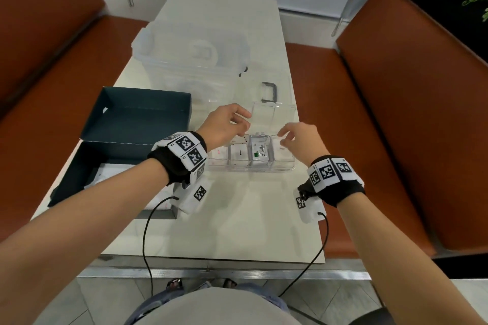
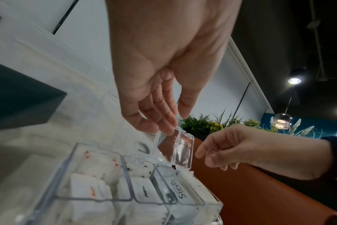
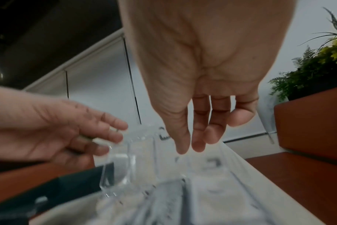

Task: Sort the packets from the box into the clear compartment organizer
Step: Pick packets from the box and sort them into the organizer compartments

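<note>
The clear compartment organizer (image 1: 285, 163) sits mid-table, holding white packets: a Stevia packet (image 1: 260, 153), a pepper packet (image 1: 239, 153) and red-printed ones (image 2: 90, 187). My left hand (image 1: 247, 120) is above its back edge and pinches the top of one upright clear compartment lid (image 2: 180, 148) between thumb and fingers (image 2: 164, 121). My right hand (image 1: 284, 137) hovers over the rightmost compartment, fingers relaxed and holding nothing; the right wrist view shows its fingers (image 3: 198, 144) hanging loose. The dark box (image 1: 66, 182) lies open at the left with white packets (image 1: 111, 174) inside.
A large clear storage bin (image 1: 192, 60) stands behind the organizer, a grey handle (image 1: 269, 91) beside it. The dark box's raised lid (image 1: 142, 113) is at the left. Orange bench seats (image 1: 383, 113) flank the table. The near tabletop (image 1: 237, 232) is bare.
</note>
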A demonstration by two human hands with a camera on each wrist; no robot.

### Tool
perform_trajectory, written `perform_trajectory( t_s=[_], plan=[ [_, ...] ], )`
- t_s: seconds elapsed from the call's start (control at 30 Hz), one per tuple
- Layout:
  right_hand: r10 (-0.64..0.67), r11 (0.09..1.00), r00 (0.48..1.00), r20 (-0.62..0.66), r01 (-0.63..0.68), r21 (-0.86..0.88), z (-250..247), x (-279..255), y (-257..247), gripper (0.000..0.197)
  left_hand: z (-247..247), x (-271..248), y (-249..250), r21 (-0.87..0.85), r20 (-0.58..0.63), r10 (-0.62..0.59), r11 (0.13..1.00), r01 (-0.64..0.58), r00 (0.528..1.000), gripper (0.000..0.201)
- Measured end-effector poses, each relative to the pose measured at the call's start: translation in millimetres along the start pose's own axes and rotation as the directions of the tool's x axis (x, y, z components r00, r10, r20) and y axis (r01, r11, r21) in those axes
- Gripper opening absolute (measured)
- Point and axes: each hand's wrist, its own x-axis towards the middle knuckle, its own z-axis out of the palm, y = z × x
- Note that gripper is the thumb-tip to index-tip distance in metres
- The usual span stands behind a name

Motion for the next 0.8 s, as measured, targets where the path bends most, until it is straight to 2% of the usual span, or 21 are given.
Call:
perform_trajectory(
  t_s=[0.13,0.3,0.4,0.5,0.57,0.63,0.73,0.8],
  plan=[
    [-0.142,0.981,0.989,-0.025,0.145,0.127,-2.7,-2.9,-45.6,0.014,-35.5,-16.7,-8.3,0.023,-0.002,-0.007,1.000,0.007,1.000,0.024],
    [-0.333,0.933,0.940,0.069,0.318,0.170,23.9,-8.0,-124.2,0.014,-102.0,-53.0,-34.5,0.103,-0.079,-0.006,0.995,0.014,0.997,0.024],
    [-0.471,0.880,0.860,0.197,0.444,0.168,51.9,-15.2,-173.1,0.015,-142.4,-78.3,-57.8,0.161,-0.145,-0.034,0.985,0.058,0.989,0.024],
    [-0.558,0.813,0.725,0.404,0.576,0.090,86.0,-23.6,-214.2,0.021,-174.9,-101.4,-84.3,0.199,-0.212,-0.094,0.970,0.137,0.973,0.030],
    [-0.532,0.763,0.643,0.551,0.647,-0.018,107.6,-27.0,-232.4,0.031,-190.7,-115.6,-101.6,0.267,-0.240,-0.137,0.942,0.201,0.961,0.033],
    [-0.431,0.726,0.592,0.681,0.676,-0.129,125.4,-27.7,-241.3,0.045,-200.7,-127.1,-118.6,0.352,-0.243,-0.159,0.905,0.240,0.957,0.037],
    [-0.289,0.692,0.574,0.766,0.678,-0.247,143.1,-27.1,-244.5,0.068,-204.1,-139.3,-141.0,0.444,-0.248,-0.170,0.855,0.268,0.954,0.040],
    [-0.274,0.650,0.570,0.775,0.703,-0.288,152.7,-26.3,-246.9,0.082,-200.4,-142.3,-151.4,0.463,-0.282,-0.156,0.842,0.277,0.947,0.043]
  ],
)
